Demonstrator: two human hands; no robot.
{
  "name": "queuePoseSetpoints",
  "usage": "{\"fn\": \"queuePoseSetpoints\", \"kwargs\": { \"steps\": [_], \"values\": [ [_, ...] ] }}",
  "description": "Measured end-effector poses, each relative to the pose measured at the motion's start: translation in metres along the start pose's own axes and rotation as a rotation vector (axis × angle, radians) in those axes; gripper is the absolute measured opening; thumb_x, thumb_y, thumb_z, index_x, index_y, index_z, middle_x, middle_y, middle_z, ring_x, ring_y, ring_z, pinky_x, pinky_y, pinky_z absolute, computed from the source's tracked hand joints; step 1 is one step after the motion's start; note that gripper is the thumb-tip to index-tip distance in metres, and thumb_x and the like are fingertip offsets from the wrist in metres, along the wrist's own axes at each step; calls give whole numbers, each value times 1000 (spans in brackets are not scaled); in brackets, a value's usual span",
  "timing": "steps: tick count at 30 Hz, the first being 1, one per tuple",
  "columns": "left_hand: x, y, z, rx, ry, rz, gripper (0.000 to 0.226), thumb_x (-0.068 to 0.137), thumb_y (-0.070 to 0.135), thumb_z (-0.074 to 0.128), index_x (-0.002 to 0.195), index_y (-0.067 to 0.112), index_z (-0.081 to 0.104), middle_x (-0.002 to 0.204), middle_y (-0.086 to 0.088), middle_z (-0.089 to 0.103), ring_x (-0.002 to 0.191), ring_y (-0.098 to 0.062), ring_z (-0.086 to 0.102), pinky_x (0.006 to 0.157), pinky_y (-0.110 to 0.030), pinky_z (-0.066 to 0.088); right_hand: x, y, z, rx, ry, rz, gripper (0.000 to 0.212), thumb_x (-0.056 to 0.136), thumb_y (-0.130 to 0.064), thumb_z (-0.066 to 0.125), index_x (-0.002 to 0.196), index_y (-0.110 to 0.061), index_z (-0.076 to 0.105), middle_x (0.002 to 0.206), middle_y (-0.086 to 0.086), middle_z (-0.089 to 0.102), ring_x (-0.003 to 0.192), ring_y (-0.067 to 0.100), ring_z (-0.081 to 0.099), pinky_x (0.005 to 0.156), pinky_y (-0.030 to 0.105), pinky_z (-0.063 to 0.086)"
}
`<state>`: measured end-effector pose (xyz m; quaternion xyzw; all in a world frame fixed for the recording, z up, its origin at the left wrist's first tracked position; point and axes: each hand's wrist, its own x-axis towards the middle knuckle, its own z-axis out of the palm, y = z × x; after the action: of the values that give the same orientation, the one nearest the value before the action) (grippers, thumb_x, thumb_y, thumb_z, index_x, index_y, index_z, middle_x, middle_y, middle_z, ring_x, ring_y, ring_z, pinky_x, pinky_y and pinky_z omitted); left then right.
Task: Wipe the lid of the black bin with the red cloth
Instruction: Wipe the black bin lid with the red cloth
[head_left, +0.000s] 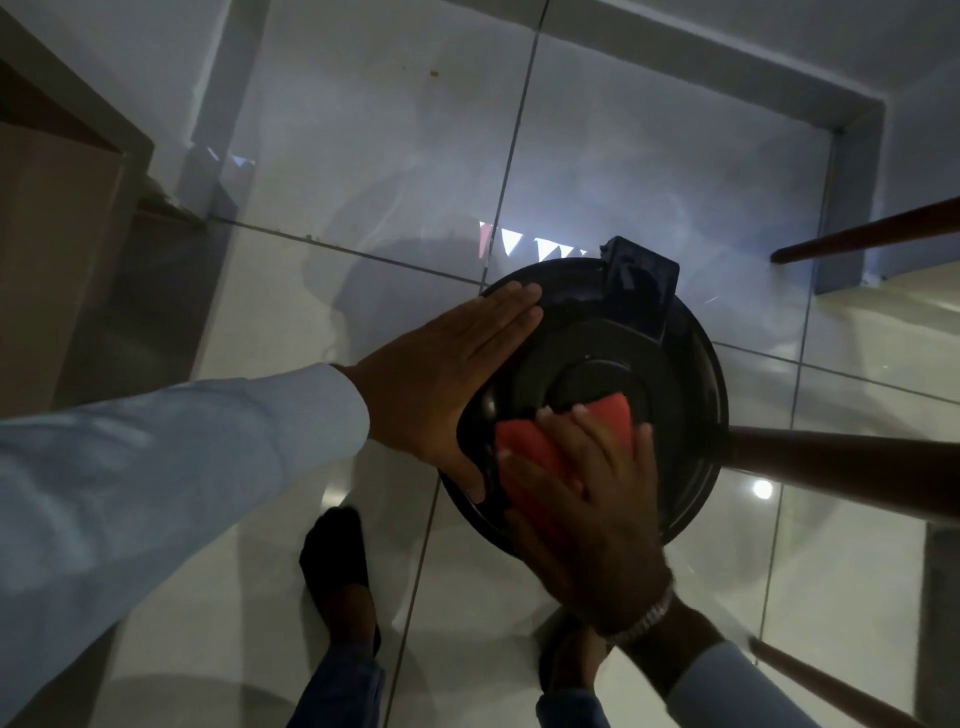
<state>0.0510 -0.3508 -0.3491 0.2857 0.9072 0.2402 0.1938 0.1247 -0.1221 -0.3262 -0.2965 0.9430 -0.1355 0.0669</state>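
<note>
The black bin's round lid (675, 374) faces up at me from the tiled floor, with a hinge block at its far edge. My left hand (447, 374) lies flat against the lid's left rim, fingers straight and together, thumb on the near rim. My right hand (587, 499) presses the red cloth (524, 457) onto the near part of the lid, fingers spread over it. Red shows on both sides of my fingers, up to the lid's raised centre. A metal watch band circles my right wrist.
Dark wooden furniture legs (841, 462) stick in from the right, one touching the bin's right side. A brown door frame (62, 218) stands at the left. My two feet in dark shoes (337, 571) are on the glossy white tiles (363, 156) just below the bin.
</note>
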Motion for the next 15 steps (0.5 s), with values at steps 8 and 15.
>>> {"fn": "queuePoseSetpoints", "kwargs": {
  "steps": [8,15],
  "values": [
    [0,2,0,1,9,2,150,48,89,62,152,10,-12,163,-10,-15,149,-19,-18,120,-28,-12,28,11,-6,167,175,388,47,88,-45,52,132,-33,43,140,11,54,132,36,45,105,66,32],
    [0,0,0,42,12,11,150,48,91,60,152,7,-9,163,-12,-13,149,-20,-17,120,-29,-10,-18,8,4,-63,-34,26,63,86,-55,56,143,-38,35,157,3,31,151,31,14,112,74,17]
  ]
}}
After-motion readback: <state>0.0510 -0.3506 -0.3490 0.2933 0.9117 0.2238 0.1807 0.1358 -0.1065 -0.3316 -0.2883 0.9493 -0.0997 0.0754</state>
